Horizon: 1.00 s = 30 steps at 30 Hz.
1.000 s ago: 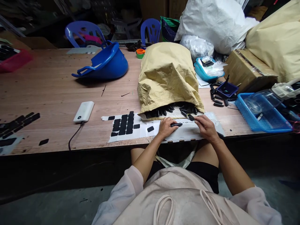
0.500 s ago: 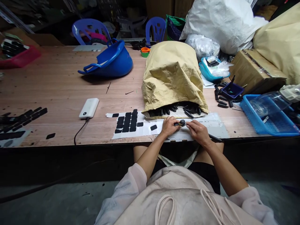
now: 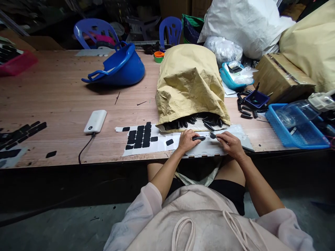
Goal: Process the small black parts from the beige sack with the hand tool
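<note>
My left hand (image 3: 186, 141) is closed around a short black rod-shaped part (image 3: 200, 138), whose end points right. Between the fingertips of my right hand (image 3: 231, 145) is a small piece with a round dark head (image 3: 212, 135); its exact kind is too small to make out. A narrow gap separates the two pieces. Both hands are over white sheeting (image 3: 206, 148) along the table's front edge. Just beyond them, a yellow sack (image 3: 192, 83) lies with its mouth facing me, and many black slender parts (image 3: 209, 126) show inside it.
Left of my hands, black rounded patches (image 3: 140, 136) lie in rows on white paper. A white power bank (image 3: 95, 121) with a cable and a tilted blue basin (image 3: 125, 68) are farther left. A blue basket (image 3: 285, 129) and cardboard box (image 3: 284, 71) stand right.
My hands have moved apart. The round-headed piece, earlier against the black part, has moved right with my right hand. The whole view has shifted slightly.
</note>
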Each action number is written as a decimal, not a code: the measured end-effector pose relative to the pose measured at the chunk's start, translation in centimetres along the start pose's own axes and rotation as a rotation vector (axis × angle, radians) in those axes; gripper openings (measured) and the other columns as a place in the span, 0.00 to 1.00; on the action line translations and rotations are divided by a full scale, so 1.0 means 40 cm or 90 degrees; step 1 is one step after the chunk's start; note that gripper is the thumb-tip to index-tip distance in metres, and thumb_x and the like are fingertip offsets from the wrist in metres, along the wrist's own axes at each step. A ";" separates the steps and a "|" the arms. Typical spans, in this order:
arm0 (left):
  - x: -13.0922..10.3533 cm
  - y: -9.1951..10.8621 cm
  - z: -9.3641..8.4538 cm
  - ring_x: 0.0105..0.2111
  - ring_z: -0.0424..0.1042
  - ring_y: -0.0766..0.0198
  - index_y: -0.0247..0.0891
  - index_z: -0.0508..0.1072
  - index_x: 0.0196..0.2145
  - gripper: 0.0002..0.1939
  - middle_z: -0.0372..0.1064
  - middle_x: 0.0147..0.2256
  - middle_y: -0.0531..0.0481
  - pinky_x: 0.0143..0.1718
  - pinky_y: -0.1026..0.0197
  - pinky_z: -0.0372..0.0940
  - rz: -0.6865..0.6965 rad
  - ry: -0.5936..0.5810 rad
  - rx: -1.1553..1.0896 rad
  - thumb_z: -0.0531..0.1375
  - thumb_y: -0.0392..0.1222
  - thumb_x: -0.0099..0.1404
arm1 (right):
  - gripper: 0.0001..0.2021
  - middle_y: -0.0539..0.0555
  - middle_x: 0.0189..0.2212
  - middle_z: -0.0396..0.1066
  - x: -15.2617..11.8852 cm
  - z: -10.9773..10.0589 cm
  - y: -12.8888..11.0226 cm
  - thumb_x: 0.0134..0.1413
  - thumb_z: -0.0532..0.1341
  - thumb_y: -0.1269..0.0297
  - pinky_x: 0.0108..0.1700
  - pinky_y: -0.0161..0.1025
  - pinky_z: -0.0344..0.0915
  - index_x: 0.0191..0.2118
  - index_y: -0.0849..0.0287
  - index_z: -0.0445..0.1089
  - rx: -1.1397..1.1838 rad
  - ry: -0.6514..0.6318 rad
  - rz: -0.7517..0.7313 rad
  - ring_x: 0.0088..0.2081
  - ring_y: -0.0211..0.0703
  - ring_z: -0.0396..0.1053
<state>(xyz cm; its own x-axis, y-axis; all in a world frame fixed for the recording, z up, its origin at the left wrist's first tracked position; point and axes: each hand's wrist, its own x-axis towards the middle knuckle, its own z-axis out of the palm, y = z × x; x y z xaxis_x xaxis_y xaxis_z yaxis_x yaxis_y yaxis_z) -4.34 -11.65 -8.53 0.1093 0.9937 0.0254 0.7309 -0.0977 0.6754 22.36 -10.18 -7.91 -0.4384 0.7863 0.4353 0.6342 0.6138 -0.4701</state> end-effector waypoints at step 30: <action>-0.221 0.036 0.099 0.41 0.81 0.55 0.42 0.84 0.46 0.13 0.83 0.40 0.47 0.42 0.60 0.70 -0.015 -0.385 -0.073 0.68 0.47 0.64 | 0.10 0.55 0.37 0.76 -0.029 0.010 0.096 0.69 0.60 0.62 0.45 0.46 0.68 0.46 0.52 0.80 -0.117 0.027 -0.063 0.40 0.48 0.70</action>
<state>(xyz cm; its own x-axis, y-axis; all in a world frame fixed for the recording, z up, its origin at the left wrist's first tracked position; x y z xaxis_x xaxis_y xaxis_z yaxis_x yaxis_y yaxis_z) -1.59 -20.81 -10.70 0.4812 0.7848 -0.3906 0.6648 -0.0362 0.7461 25.06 -8.72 -10.51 -0.4797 0.7164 0.5066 0.6963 0.6621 -0.2769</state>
